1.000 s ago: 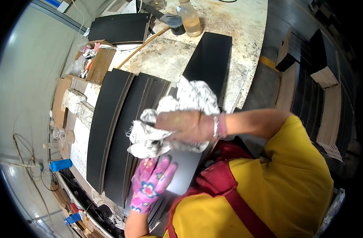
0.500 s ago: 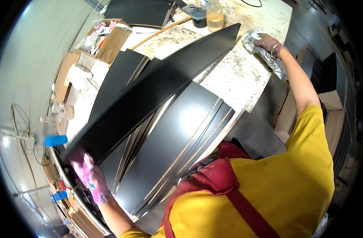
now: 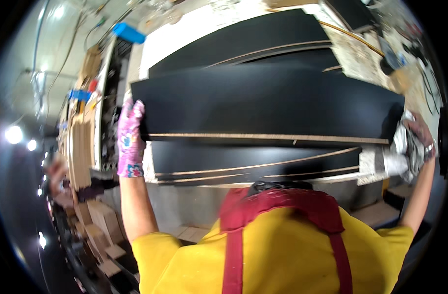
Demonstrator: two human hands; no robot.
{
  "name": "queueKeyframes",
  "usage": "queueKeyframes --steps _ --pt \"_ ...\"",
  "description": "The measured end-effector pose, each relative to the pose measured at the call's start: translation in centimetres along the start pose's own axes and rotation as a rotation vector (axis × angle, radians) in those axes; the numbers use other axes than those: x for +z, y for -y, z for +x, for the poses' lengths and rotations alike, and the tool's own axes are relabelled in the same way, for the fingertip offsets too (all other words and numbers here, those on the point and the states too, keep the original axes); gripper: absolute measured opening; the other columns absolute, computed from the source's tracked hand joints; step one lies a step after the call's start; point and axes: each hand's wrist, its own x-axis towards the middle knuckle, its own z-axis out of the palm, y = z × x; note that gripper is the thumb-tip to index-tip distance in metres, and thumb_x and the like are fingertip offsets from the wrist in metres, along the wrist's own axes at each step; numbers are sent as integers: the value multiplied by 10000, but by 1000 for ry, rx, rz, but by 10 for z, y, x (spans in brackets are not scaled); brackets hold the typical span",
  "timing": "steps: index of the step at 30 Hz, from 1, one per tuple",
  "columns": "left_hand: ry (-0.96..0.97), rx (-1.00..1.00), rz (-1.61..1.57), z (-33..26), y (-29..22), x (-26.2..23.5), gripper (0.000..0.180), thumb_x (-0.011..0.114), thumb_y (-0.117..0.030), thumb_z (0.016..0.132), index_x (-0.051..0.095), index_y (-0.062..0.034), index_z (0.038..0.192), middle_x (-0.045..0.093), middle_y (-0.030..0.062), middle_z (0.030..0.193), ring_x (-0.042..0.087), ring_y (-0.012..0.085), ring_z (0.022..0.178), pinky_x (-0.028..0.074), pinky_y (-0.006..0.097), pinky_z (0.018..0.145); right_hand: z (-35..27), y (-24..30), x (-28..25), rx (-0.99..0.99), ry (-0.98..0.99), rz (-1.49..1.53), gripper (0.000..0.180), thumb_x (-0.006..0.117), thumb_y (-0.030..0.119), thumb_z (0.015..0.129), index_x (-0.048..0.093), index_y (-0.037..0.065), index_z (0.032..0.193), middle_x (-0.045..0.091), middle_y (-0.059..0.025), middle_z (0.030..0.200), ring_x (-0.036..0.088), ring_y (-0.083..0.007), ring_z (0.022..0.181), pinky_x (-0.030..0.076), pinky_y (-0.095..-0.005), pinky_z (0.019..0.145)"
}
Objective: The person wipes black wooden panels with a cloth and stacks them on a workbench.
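Panel, long black board (image 3: 268, 105), held endwise: gloved left hand (image 3: 129, 139) clasping one end, right hand (image 3: 414, 139), bunching a rag (image 3: 399, 152), the other. Keep both ends level above the stacked boards (image 3: 253, 164).

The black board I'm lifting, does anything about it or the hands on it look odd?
One mismatch: the left hand wears a pink flowered glove, while the bare right hand clutches a crumpled white rag against the black board. That board sits skewed over the other black boards stacked beneath.

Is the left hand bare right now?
No, the left hand wears a pink flowered glove as it grips the end of the long black panel.
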Motion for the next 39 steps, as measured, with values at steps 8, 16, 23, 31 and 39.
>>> queueKeyframes --steps 8,16,23,31,39 --pt "188 -52 1114 -51 117 -110 568 539 -405 914 444 -27 1327 510 202 1289 462 335 1217 333 364 1031 -37 142 119 -58 139 -431 405 711 180 743 621 -14 1087 623 -144 1058 618 -178 887 480 -260 770" --pt "106 -244 824 -54 151 -113 606 415 -455 950 259 -123 1432 446 228 1344 457 392 1210 365 405 998 8 109 7 -197 -68 223 478 640 116 829 463 -32 1247 608 -86 1043 585 -150 898 477 -283 789" --pt "166 -292 628 -38 157 -116 693 475 -507 919 322 -29 1396 597 200 1148 585 280 1041 447 379 898 95 139 137 -323 -10 -370 431 631 189 842 517 -3 1210 608 -102 1067 581 -191 951 456 -306 845" --pt "81 -119 412 -77 154 -135 758 451 -683 819 563 34 1037 612 255 965 593 388 955 439 441 839 143 153 248 -434 115 -851 397 596 201 850 538 16 1196 610 -131 1067 589 -231 956 464 -339 841" --pt "68 -170 481 -57 175 -116 657 492 -628 817 680 -2 883 648 183 865 611 350 893 455 422 821 151 156 239 -433 26 -1086 370 561 213 857 558 36 1182 612 -159 1066 596 -270 961 471 -373 837"
